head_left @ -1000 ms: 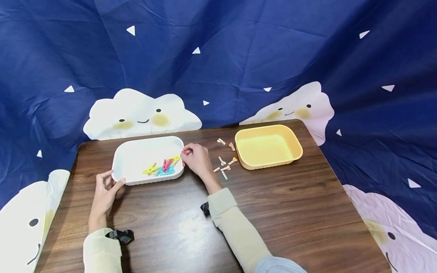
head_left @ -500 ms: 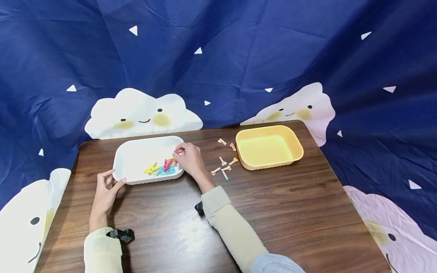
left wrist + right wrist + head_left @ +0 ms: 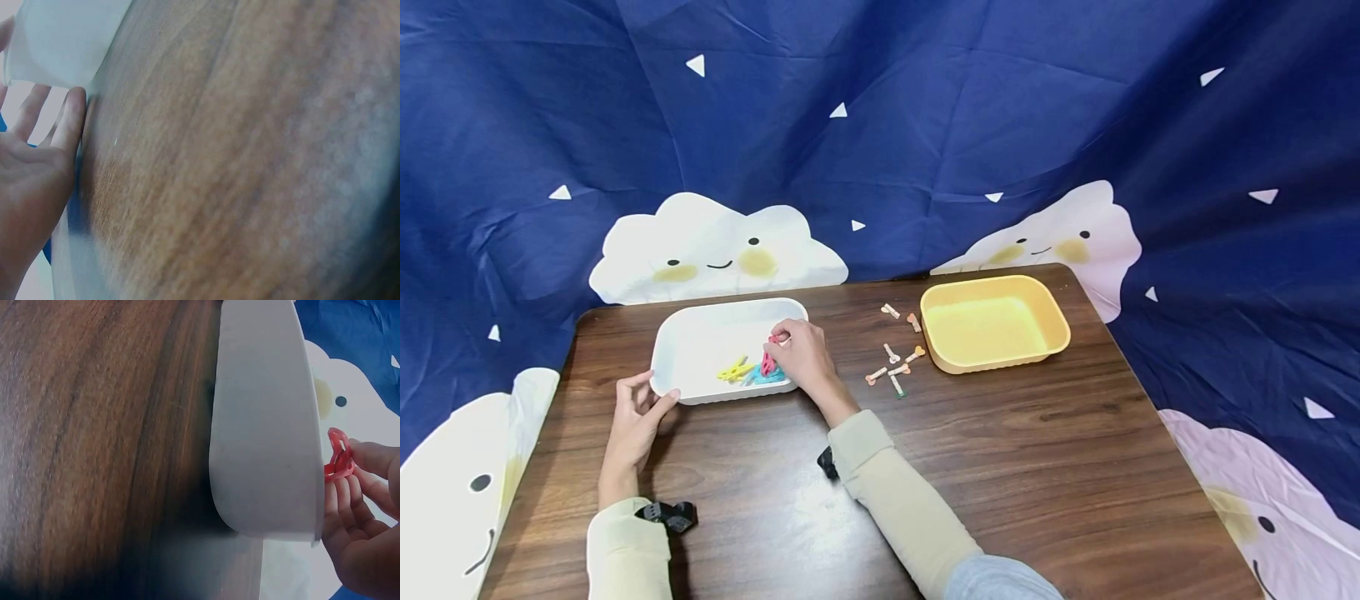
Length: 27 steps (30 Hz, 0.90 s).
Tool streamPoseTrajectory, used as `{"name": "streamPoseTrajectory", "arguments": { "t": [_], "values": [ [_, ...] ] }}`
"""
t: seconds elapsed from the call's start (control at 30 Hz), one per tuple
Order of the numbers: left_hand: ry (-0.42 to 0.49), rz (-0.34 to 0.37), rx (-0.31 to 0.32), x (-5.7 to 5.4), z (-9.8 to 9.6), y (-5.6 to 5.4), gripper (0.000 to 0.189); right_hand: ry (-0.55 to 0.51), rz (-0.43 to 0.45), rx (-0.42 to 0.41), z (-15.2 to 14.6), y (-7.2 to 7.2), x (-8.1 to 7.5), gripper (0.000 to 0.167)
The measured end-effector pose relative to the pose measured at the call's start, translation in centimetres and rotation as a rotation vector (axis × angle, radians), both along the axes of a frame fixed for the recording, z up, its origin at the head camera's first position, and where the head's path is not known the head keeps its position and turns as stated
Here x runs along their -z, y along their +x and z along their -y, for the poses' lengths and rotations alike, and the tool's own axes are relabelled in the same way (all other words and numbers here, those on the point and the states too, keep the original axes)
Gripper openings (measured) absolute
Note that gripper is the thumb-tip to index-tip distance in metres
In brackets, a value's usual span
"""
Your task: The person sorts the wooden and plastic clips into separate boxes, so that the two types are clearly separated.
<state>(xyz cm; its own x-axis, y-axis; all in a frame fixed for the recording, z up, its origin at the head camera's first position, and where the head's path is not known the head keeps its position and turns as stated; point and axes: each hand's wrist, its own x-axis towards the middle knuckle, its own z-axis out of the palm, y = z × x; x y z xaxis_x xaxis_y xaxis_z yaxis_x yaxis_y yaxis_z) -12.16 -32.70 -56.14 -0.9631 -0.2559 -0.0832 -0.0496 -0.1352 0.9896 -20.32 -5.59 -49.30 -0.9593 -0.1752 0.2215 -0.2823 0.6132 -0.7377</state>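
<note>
Left of the head view's centre, the right hand [image 3: 805, 354] pinches a red clip [image 3: 345, 464] over the white tray [image 3: 691, 354], beside yellow clips [image 3: 735, 369]. The left hand [image 3: 634, 423] grips the tray's lower-left corner.

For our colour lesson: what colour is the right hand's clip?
The clip is red, clearest in the right wrist view.

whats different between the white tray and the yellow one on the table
The white tray has colourful clips inside it; the small pegs near the yellow tray lie outside it. The left hand grips the white tray's corner, while neither hand touches the yellow tray. In the head view, the white tray sits left of the yellow tray. Both have rounded corners.
</note>
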Motion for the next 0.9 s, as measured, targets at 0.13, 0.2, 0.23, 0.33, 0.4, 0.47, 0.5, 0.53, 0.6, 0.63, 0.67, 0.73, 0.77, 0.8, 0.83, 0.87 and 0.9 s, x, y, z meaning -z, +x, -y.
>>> {"name": "streamPoseTrajectory", "arguments": {
  "t": [0.13,0.2,0.23,0.33,0.4,0.47,0.5,0.53,0.6,0.63,0.67,0.73,0.77,0.8,0.83,0.87,0.9],
  "values": [
    [0.005,0.008,-0.002,0.1,0.0,-0.1,0.054,0.052,0.011,0.000,0.5,0.2,0.1,0.017],
    [0.008,0.003,-0.001,0.1,-0.1,-0.1,0.054,0.068,0.040,0.001,0.8,0.2,0.1,0.017],
    [0.009,-0.001,0.000,0.1,-0.1,-0.1,0.054,0.077,0.048,0.000,1.0,0.2,0.2,0.016],
    [0.024,-0.021,0.000,0.1,0.0,-0.1,0.054,0.099,0.076,-0.009,1.6,0.3,0.3,0.015],
    [0.033,-0.031,0.002,0.2,0.0,0.0,0.053,0.111,0.079,-0.022,1.9,0.3,0.3,0.015],
    [0.034,-0.033,0.001,0.2,0.1,0.0,0.053,0.119,0.077,-0.027,2.2,0.2,0.4,0.016],
    [0.032,-0.032,0.003,0.2,0.0,0.0,0.053,0.124,0.074,-0.027,2.3,0.2,0.4,0.017],
    [0.031,-0.030,0.004,0.2,0.0,0.1,0.053,0.127,0.074,-0.025,2.4,0.2,0.4,0.017],
    [0.023,-0.028,0.003,0.3,0.0,0.1,0.053,0.126,0.076,-0.023,2.6,0.2,0.4,0.018],
    [0.021,-0.028,0.003,0.3,0.0,0.1,0.053,0.128,0.077,-0.020,2.6,0.2,0.5,0.018],
    [0.022,-0.030,0.002,0.3,0.0,0.1,0.053,0.131,0.079,-0.021,2.7,0.1,0.5,0.019],
    [0.018,-0.033,0.001,0.3,0.0,0.1,0.053,0.144,0.080,-0.021,2.7,0.1,0.6,0.021],
    [0.018,-0.036,0.000,0.3,0.0,0.1,0.053,0.146,0.077,-0.022,2.7,0.1,0.6,0.021],
    [0.016,-0.036,-0.002,0.3,0.0,0.1,0.053,0.146,0.076,-0.023,2.7,0.1,0.7,0.022],
    [0.015,-0.035,-0.001,0.3,0.1,0.1,0.053,0.144,0.076,-0.024,2.7,0.0,0.7,0.022],
    [0.010,-0.031,-0.002,0.3,0.1,0.1,0.053,0.141,0.076,-0.029,2.6,0.0,0.7,0.022],
    [0.002,-0.025,-0.002,0.2,0.2,0.1,0.052,0.134,0.076,-0.032,2.6,0.0,0.7,0.021]
  ]
}}
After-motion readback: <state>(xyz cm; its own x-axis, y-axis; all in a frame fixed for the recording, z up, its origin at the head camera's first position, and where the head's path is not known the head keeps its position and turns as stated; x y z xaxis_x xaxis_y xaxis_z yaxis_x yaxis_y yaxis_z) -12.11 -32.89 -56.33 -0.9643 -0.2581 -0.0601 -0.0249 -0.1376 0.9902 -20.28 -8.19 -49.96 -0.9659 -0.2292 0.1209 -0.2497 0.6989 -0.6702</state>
